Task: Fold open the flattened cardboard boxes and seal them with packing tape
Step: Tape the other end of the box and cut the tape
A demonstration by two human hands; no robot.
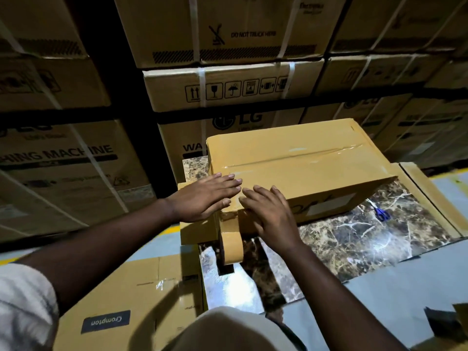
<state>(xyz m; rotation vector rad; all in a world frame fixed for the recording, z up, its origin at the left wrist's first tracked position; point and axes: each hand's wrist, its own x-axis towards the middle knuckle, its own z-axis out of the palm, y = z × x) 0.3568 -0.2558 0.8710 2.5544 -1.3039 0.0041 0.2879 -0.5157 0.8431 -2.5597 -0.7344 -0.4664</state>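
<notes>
— Where did the box sit?

— On the marble-patterned slab (pixel 354 239) I saw the cardboard box (pixel 291 158) lying closed, its top seam covered by a clear strip; a flattened box (pixel 121 305) lay lower left, stacked cartons (pixel 228 87) behind.

— And the hands?

— I watched the left hand (pixel 202 198) lie flat on the box's near left corner, fingers straight and together, pressing down; the right hand (pixel 268 214) lay beside it, fingers spread over the near top edge and down the front face; neither pinched anything.

— The tape?

— The tape roll (pixel 231 248) hung just below both hands, a brown strip running up from it onto the corner; blue scissors (pixel 382 214) lay well to the right.
</notes>
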